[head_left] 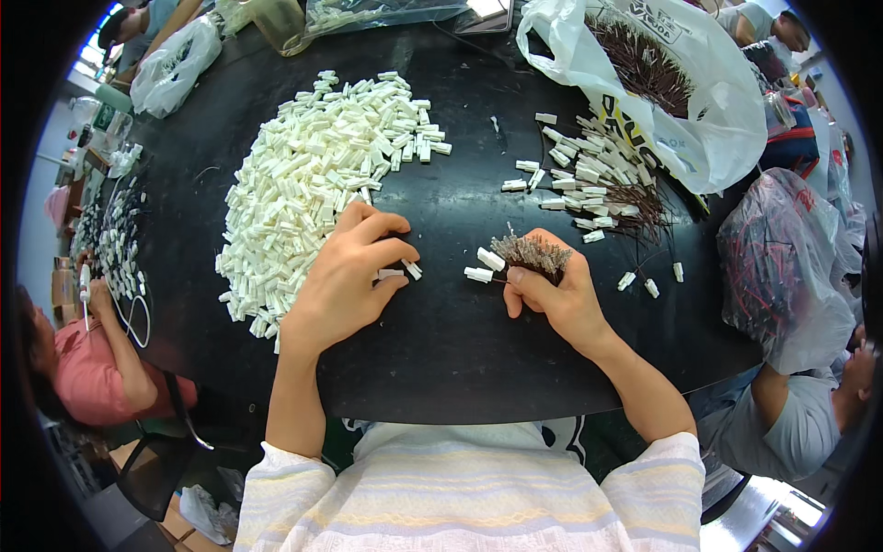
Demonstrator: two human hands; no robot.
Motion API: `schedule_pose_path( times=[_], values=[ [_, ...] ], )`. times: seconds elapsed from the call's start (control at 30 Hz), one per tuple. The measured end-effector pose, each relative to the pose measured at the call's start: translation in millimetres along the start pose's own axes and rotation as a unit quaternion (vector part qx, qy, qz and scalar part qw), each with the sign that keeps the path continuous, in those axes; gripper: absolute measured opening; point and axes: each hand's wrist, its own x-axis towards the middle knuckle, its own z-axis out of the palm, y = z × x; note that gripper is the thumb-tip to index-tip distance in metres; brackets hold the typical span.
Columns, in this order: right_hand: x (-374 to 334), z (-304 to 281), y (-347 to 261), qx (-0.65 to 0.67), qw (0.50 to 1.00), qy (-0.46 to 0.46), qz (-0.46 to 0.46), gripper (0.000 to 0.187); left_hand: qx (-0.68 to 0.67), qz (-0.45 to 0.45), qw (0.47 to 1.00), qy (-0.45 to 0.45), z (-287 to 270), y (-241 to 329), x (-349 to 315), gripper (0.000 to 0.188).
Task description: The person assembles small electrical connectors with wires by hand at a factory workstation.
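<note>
A large heap of small white plastic connector housings [303,175] lies on the dark table at the left. My left hand [340,271] rests at its right edge, fingers curved and apart. Two loose white housings [413,270] lie by its thumb and fingertips, without a grip on them that I can see. My right hand [561,294] is closed around a bundle of thin brown wires [533,253] with metal tips fanned upward. Two white connectors [478,274] stick out to the left of its thumb; one looks fitted to a wire.
Brown wires with white connectors [602,179] are piled at the right. Behind them, a white plastic bag [708,138] holds more brown wires. A clear bag [786,267] sits at the right edge. People work on both sides, one in a pink top [101,363] at the left.
</note>
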Motion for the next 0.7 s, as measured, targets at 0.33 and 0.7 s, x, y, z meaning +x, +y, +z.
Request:
schedule_pose_path(
  times=[0.33,0.7],
  values=[
    [-2,5,-3,-0.025,0.999,0.029,0.019,0.005,-0.231,-0.149,0.961,0.024,18,20,5,0.017],
    [0,7,-2,-0.041,0.998,0.035,0.023,0.006,-0.307,-0.129,0.942,0.046,28,15,0,0.017]
  ],
)
